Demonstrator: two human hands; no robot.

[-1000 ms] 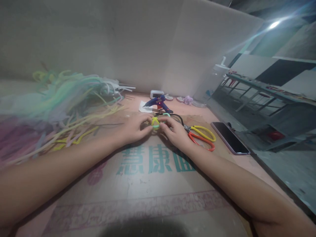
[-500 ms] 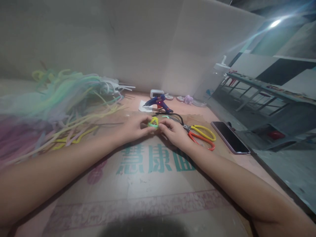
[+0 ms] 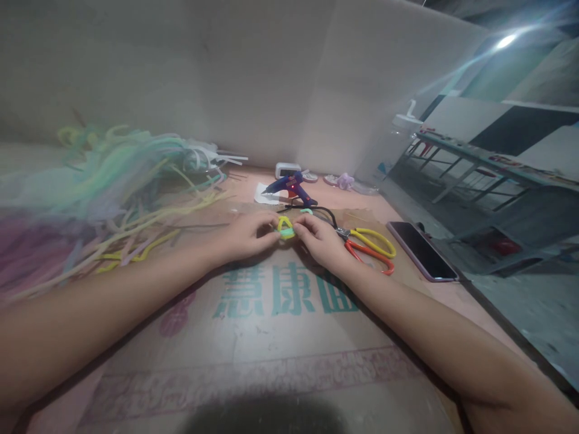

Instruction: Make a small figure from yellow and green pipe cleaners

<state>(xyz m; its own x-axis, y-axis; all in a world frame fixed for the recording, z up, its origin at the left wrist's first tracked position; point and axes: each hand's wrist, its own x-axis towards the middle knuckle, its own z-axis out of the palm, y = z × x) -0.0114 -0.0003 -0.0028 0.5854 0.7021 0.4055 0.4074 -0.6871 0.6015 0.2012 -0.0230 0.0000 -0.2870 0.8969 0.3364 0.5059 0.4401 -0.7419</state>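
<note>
Between my fingertips is a small bent pipe cleaner shape (image 3: 285,229), yellow with a mint green strand along its lower part. My left hand (image 3: 253,234) pinches its left side between thumb and fingers. At its right side, my right hand (image 3: 319,238) is closed with thumb and fingertips together on the shape's edge. Just behind the hands a short mint green piece (image 3: 306,211) lies near a black cord. Close to my right hand are pliers or cutters with one yellow and one orange handle (image 3: 371,241), their tip partly hidden by that hand.
A blue glue gun (image 3: 289,185) with a small red light rests behind the hands. Many pastel pipe cleaners (image 3: 149,157) are heaped at the left. A phone (image 3: 423,252) lies at the right, near the table edge. Printed cardboard (image 3: 271,337) covers the table in front.
The yellow and green shape has turned slightly and shifted a little right and down. More of its green strand shows at the front. Both hands keep their places closely.
</note>
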